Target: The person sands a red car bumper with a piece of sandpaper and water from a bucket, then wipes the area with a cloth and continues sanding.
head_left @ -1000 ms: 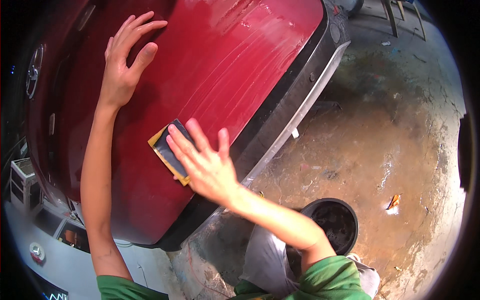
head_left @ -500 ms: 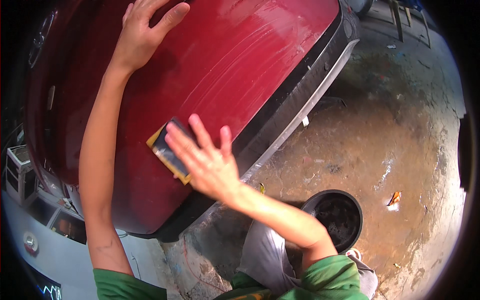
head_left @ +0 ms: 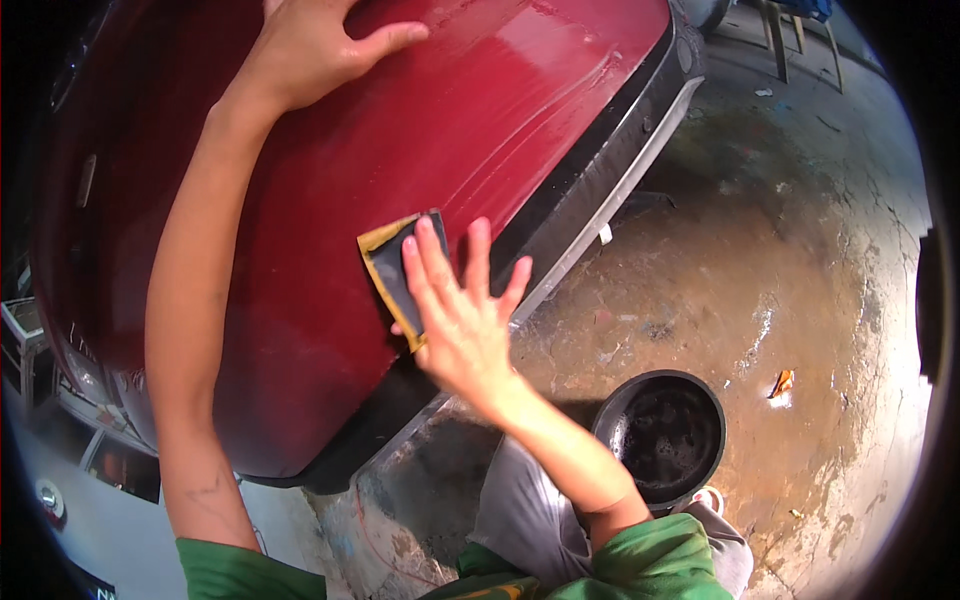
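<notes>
Deep red paint colours a glossy car panel (head_left: 310, 250) marked with pale, curving streaks and bordered by black trim (head_left: 600, 150), while a dark grey sheet (head_left: 395, 278) shows mustard-yellow edges against it. Green sleeves (head_left: 650, 555) and grey trousers (head_left: 530, 520) appear beside a black tub (head_left: 716, 430) on a floor (head_left: 740, 260) mottled brown and grey, dotted with an orange leaf (head_left: 783, 382).

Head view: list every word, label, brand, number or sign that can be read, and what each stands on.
No whole word or number is readable.
Dark panel, lower left: pale lettering, cut off by the picture's rim.
Green shirt: yellowish print at the lower edge, too cut off to read.
Red car panel and black-and-yellow pad: no legible text.
</notes>
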`<state>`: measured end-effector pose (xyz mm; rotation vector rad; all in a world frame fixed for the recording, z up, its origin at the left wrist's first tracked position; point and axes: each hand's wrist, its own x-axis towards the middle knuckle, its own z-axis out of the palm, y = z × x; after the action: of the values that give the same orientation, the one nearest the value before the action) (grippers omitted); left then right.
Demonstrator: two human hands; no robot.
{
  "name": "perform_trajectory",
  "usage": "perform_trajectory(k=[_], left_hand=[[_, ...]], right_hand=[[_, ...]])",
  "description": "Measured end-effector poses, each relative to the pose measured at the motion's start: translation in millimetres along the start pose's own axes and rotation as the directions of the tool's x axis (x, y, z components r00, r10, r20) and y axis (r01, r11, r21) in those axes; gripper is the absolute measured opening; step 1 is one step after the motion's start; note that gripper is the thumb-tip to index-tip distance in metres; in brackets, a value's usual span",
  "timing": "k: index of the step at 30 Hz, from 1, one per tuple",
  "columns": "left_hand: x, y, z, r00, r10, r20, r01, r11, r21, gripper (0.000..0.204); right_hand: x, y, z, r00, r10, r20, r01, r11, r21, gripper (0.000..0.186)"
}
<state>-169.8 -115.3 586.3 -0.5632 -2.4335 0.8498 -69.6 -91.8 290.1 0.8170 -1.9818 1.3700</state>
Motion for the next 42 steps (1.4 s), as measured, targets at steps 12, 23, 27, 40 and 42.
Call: perform_trajectory(k=[12,23,27,40,42], left_hand=[[-204,73,10,0.840,0.270,0.470,-0.303,0.953,-0.006,0.062],[-232,62,5,0.913,0.166,0.373,-0.265,0.935,0.234,0.061],[-228,53,-9,0.954,-0.009,0.298,-0.081,0.954,0.287,0.062],[-203,-2,-47,0.967,-0.251,0.051,0.229,0.936,0.267,0.076],[-202,-1,-46,0.963,-0.261,0.064,0.237,0.936,0.261,0.078]], right_hand=[[69,59,-20,0.972,0.119,-0.201,-0.117,0.993,0.022,0.083],[146,125,-32,0.898,0.146,-0.415,-0.210,0.971,-0.112,0.068],[44,-16,7,0.979,-0.010,-0.204,0.037,0.991,0.129,0.080],[49,-12,-5,0.997,-0.014,-0.079,0.010,0.998,-0.060,0.080],[23,-23,11,0.989,-0.123,-0.080,0.130,0.987,0.092,0.089]])
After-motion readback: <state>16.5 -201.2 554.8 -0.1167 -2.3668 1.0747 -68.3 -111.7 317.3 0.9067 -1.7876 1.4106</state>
